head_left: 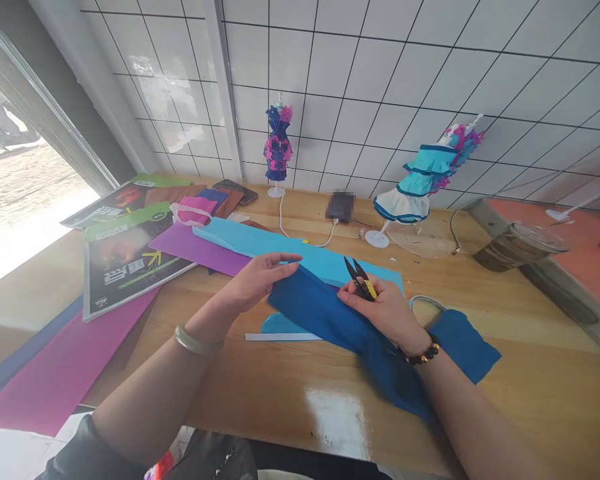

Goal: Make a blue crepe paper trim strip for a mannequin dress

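A dark blue sheet of crepe paper [325, 313] lies on the wooden table [505, 373] in front of me. My left hand [258, 280] rests on its upper left edge, fingers stretched out flat. My right hand [387, 310] is closed round small black thread snips with a yellow handle [361, 279], blades apart and pointing away from me, just above the paper's upper edge. A light blue sheet [300, 253] lies under and behind the dark one. A thin white strip [280, 337] lies near the front.
Purple and pink sheets [60, 373] and magazines [125, 260] lie at the left. Two small mannequins in paper dresses [278, 143] [420, 180] stand by the tiled wall. A phone [237, 191], a charger with cable [341, 207] and a lidded cup [517, 245] lie behind.
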Available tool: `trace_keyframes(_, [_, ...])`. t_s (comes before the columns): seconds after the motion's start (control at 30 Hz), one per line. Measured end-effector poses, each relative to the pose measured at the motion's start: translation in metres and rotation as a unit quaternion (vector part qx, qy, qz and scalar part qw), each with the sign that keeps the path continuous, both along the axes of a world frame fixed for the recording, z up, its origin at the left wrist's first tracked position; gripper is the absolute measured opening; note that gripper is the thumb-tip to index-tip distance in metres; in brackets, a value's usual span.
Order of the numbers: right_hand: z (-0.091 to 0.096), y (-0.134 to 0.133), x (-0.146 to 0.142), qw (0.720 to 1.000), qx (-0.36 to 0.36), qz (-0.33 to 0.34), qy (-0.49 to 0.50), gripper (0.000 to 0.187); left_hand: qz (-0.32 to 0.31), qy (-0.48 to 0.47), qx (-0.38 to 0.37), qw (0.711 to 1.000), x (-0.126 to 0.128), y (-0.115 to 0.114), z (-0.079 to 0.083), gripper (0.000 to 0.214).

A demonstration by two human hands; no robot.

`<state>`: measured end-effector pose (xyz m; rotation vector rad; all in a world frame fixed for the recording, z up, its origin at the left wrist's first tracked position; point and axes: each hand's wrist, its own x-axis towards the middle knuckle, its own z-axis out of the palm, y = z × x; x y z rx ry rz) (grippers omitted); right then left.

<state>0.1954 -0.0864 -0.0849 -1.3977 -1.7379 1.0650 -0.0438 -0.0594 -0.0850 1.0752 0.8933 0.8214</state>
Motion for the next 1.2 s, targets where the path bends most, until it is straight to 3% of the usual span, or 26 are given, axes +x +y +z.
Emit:
trace_keyframes(0.13, [0.0,-0.001,-0.002,1.0,0.011,-0.005,-0.017,0.025,0.008,-0.012,-0.041,0.999,0.006,-0.002,-0.004,0.038])
trace_keyframes(0.33, [0.001,-0.001,-0.003,0.998,0.028,0.006,-0.056,0.026,0.017,0.006,-0.025,1.0,0.005,0.001,-0.008,0.031])
trace_keyframes(0.6, [-0.001,0.0,-0.004,0.996,0.033,0.026,-0.084,0.022,0.052,0.082,0.075,0.992,0.004,0.002,-0.008,0.032])
trace_keyframes(0.8, [0.001,-0.001,-0.002,0.998,0.041,-0.006,-0.044,0.025,0.091,0.162,0.218,0.958,0.008,0.002,-0.006,0.029])
trace_keyframes(0.87, [0.004,-0.001,0.002,0.998,0.042,-0.007,-0.044,0.03,0.107,0.17,0.234,0.951,0.007,0.002,-0.004,0.028])
trace_keyframes(1.03, [0.018,-0.005,0.011,0.992,0.018,0.081,-0.096,0.042,0.126,0.166,0.218,0.953,0.0,0.002,0.003,0.031])
trace_keyframes(1.2, [0.032,-0.009,0.013,0.976,-0.017,0.14,-0.165,0.041,0.142,0.143,0.226,0.953,-0.002,0.002,0.003,0.028])
